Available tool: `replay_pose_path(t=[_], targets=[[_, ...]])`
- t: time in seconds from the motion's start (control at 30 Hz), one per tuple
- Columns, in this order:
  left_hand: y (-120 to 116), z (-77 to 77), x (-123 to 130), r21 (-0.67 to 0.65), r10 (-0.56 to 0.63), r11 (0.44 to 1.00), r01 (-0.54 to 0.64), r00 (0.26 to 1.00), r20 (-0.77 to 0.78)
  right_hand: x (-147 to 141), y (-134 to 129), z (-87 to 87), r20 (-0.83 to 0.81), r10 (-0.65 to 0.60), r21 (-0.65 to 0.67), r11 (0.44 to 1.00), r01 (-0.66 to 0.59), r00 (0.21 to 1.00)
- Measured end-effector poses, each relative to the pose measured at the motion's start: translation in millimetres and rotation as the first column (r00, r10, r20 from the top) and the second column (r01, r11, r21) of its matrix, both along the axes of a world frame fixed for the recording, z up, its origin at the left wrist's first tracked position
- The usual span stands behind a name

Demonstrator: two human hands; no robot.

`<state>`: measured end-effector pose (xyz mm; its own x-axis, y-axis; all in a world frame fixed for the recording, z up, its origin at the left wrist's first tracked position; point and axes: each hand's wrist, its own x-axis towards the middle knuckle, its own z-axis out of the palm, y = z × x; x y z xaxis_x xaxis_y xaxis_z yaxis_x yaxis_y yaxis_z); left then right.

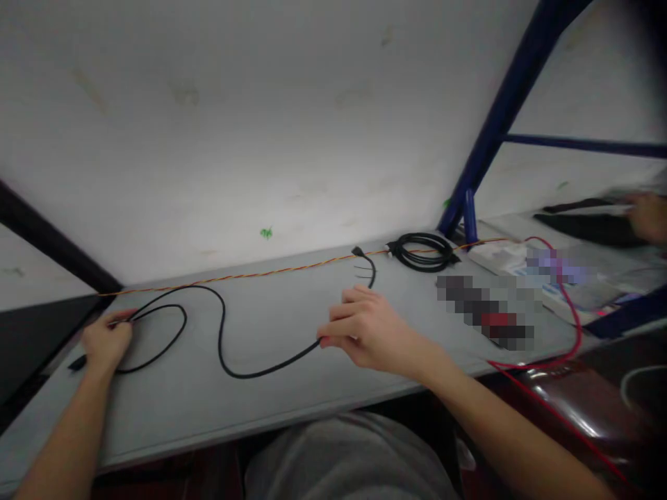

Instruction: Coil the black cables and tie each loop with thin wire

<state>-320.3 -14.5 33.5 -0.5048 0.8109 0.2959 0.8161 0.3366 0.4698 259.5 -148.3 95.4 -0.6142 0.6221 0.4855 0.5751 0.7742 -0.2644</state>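
Observation:
A black cable (223,333) runs in loose curves across the grey table (208,410). At the left end of the table my left hand (108,340) is closed on the cable, where a loop begins; a dark connector sticks out beyond the wrist. Near the middle my right hand (359,326) pinches the same cable between thumb and fingers. Past its knuckles the cable comes out again and ends in a black plug (357,251) near the back edge.
A coiled black cable (423,252) lies at the back, beside a twisted red-yellow wire (281,269). Blue frame posts (490,139) stand at right. Nearby are a blurred object (487,312), a white box (542,292), a red cable (576,319) and another person's hand (649,217).

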Motion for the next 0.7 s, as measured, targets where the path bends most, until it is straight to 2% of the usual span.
replay_pose_path(t=[0.1,0.23,0.37,0.47,0.57,0.63,0.7], targets=[[-0.8,-0.4,2.7,0.013,0.025,1.0,-0.025,1.0,0.002,-20.2,30.1,-11.7,-0.019,0.126,-0.051,0.991,-0.127,0.992],[-4.1,-1.0,5.1,-0.011,0.01,1.0,-0.009,1.0,0.017,-39.8,69.6,-46.7,-0.014,0.205,-0.153,0.967,-0.205,0.979],[-4.9,-2.0,5.8,-0.027,-0.009,1.0,0.01,1.0,0.013,-53.6,84.5,-76.2,-0.047,0.265,-0.246,0.932,-0.268,0.963],[-3.2,-2.2,6.3,-0.042,-0.037,0.998,0.037,0.999,0.005,-61.2,87.9,-89.0,-0.132,0.238,-0.328,0.905,-0.269,0.962],[-2.7,-1.7,7.4,-0.055,-0.042,0.998,0.042,0.999,-0.003,-65.5,89.4,-90.2,-0.161,0.17,-0.397,0.891,-0.222,0.972],[-3.5,-1.6,7.9,-0.058,-0.047,0.997,0.047,0.999,-0.007,-64.4,81.8,-80.5,-0.193,0.109,-0.351,0.92,-0.173,0.975],[-4.6,-2.2,7.6,-0.059,-0.057,0.997,0.057,0.998,-0.007,-57.8,61.6,-62.3,-0.305,0.068,-0.252,0.956,-0.149,0.95]])
